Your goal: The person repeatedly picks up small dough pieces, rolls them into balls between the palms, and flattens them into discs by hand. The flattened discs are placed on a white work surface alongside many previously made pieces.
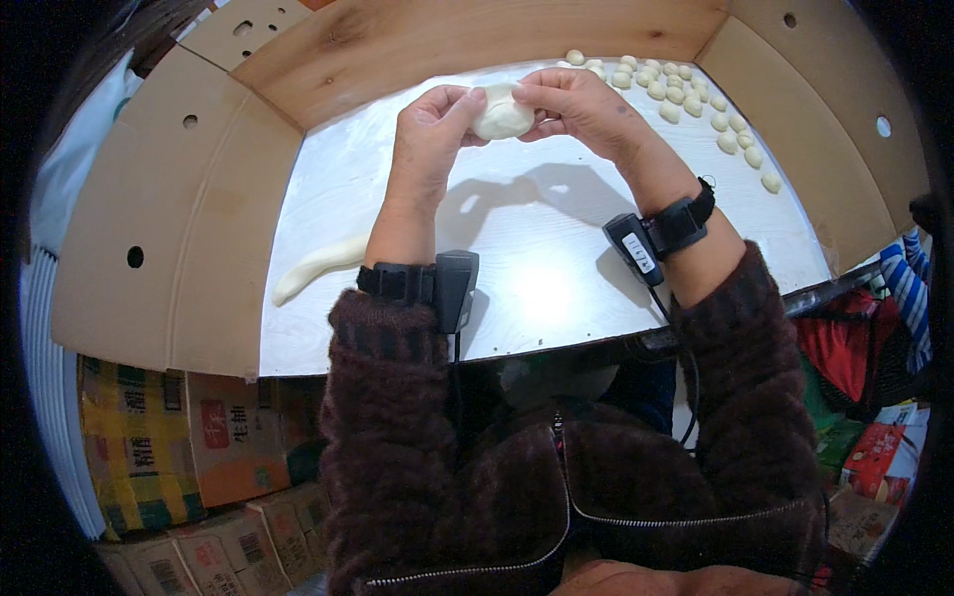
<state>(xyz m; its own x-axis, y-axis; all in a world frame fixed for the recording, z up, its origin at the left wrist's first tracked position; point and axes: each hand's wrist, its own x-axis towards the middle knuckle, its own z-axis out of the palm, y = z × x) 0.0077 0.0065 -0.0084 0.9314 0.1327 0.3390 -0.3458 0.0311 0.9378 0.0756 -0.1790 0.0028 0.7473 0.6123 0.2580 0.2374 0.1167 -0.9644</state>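
Note:
A flattened round of pale dough [503,115] hangs between my two hands above the far part of the white board [537,298]. My left hand [433,124] pinches its left edge between thumb and fingers. My right hand [579,107] grips the upper right edge the same way. A thick dough roll [316,266] lies on the board to the left, partly hidden behind my left forearm. Several small dough balls [676,95] are spread over the far right of the board.
Cardboard walls stand at the left [179,219] and right [810,119], and a wooden panel [477,45] closes the back. Wrist devices with cables [457,290] sit on both my forearms. Cartons [238,437] are stacked below left; cloths and packages [879,447] lie below right.

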